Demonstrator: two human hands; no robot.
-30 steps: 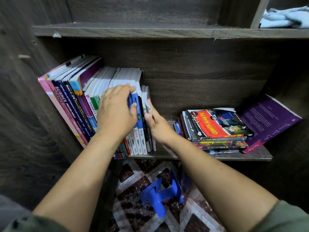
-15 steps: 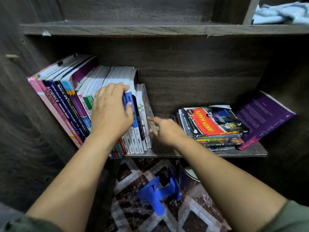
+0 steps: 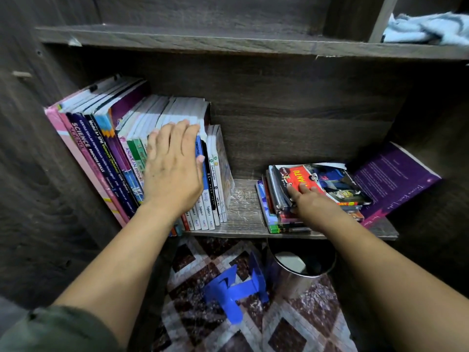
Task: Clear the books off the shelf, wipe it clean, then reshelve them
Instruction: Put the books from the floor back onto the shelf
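Note:
A row of upright books [image 3: 106,158] leans left on the dark wooden shelf [image 3: 243,214]. My left hand [image 3: 172,168] lies flat against their spines, fingers straight, covering the middle of the row. To the right a flat stack of books [image 3: 284,217] carries a red and black comic [image 3: 330,181] on top. My right hand [image 3: 312,201] rests on that stack, fingers stretched over the comic's cover. A purple book [image 3: 396,176] leans against the right wall behind the stack. A light blue cloth [image 3: 426,29] lies on the upper shelf, top right.
Below the shelf a patterned tile floor [image 3: 304,331] shows, with a blue plastic bookend [image 3: 236,293] lying on it and a round metal bin [image 3: 302,268] under the shelf's edge. A bare gap of shelf separates the upright row from the stack.
My right hand has left the upright books and moved right onto the flat stack. My left hand stays on the spines, fingers now straighter.

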